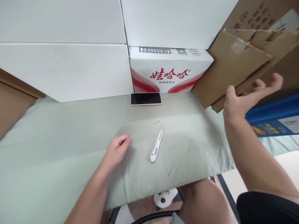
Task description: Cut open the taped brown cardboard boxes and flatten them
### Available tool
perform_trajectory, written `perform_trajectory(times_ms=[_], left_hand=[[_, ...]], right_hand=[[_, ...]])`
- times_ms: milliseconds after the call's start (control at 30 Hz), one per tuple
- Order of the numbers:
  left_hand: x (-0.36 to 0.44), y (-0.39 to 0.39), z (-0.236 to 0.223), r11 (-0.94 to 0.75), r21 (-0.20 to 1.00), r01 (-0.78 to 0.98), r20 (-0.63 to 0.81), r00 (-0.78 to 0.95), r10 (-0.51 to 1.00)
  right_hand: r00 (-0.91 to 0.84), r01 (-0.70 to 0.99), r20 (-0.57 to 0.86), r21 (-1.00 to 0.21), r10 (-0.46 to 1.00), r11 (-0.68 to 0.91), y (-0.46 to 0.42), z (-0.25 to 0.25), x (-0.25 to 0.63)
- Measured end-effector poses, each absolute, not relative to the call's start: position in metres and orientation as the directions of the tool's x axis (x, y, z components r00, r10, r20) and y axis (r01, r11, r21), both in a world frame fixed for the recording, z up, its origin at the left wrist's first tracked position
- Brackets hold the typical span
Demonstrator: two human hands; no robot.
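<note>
My left hand (pixel 118 150) rests closed on the green cloth, its fingers curled with nothing visible in them. A white utility knife (pixel 156 144) lies to the right of it on the cloth, blade end pointing away from me. On the right, my right hand (pixel 245 98) is raised with fingers apart, at the lower edge of flattened brown cardboard (pixel 233 65). The thumb overlaps the cardboard; whether it touches cannot be made out. A phone with a dark screen (pixel 146 99) lies farther back, in front of a white and red carton (pixel 171 71).
White panels (pixel 88 68) stand along the back and left. A brown box (pixel 16 99) is at the far left. Blue packaging (pixel 273 116) sits under my right hand's side. The green cloth (pixel 70 133) covers the surface, its front edge above my leg (pixel 205 199).
</note>
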State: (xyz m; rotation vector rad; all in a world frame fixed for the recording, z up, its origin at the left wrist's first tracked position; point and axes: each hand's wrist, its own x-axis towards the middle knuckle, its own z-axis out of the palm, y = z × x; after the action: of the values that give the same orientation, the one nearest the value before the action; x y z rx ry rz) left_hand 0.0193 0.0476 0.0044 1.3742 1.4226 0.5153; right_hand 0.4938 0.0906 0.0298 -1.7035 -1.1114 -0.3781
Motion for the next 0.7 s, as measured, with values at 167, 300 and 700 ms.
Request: perform_trajectory(times_ms=[167,300,700], left_hand=[[0.019,0.047,0.002,0.23,0.854,0.467,-0.363,0.216,0.906],[0.018,0.046,0.001,0.233,0.854,0.466,-0.366,0.218,0.904],[0.019,0.046,0.003,0.216,0.847,0.486,-0.369,0.244,0.897]], right_hand=[[0.672,0.628,0.471,-0.772,0.571,-0.101,0.101,0.002,0.455],[0.714,0.562,0.385,-0.813,0.584,-0.151,0.113,-0.018,0.452],[0.773,0.514,0.422,-0.854,0.473,-0.079,0.132,-0.031,0.457]])
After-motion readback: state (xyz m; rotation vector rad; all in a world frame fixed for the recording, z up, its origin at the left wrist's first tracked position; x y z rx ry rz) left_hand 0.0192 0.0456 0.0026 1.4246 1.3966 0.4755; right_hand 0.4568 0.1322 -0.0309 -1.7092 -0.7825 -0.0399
